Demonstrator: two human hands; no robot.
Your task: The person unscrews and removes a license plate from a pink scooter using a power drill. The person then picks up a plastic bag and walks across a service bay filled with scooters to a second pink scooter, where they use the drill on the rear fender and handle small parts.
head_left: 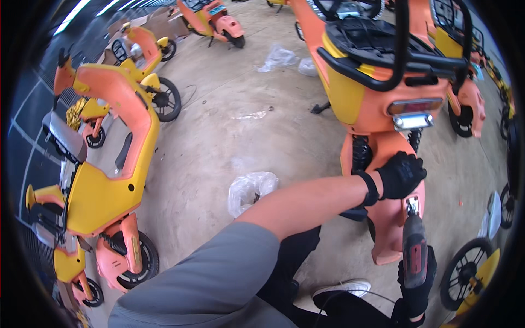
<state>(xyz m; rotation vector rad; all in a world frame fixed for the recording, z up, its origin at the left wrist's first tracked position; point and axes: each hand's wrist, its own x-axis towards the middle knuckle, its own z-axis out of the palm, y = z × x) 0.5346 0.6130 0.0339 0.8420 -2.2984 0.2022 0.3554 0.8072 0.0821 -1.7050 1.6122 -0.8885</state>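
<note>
My left hand (402,176), in a black glove, has its fingers curled on the pink rear mudguard (385,235) of a pink and yellow scooter (350,104). My right hand (418,284), also gloved, grips a grey and red power driver (414,246). The driver's tip meets a small metal plate (412,204) on the mudguard, just below my left hand. The scooter's black rack (377,82), rear light (414,107) and spring (414,139) are above my hands.
Other pink and yellow scooters stand at the left (98,191), back (224,30) and right (465,109). A clear plastic bag (246,191) lies on the concrete floor (208,126), more plastic (276,59) farther back. A wheel (465,273) is near my right hand. A thin cable (350,296) runs by my shoe.
</note>
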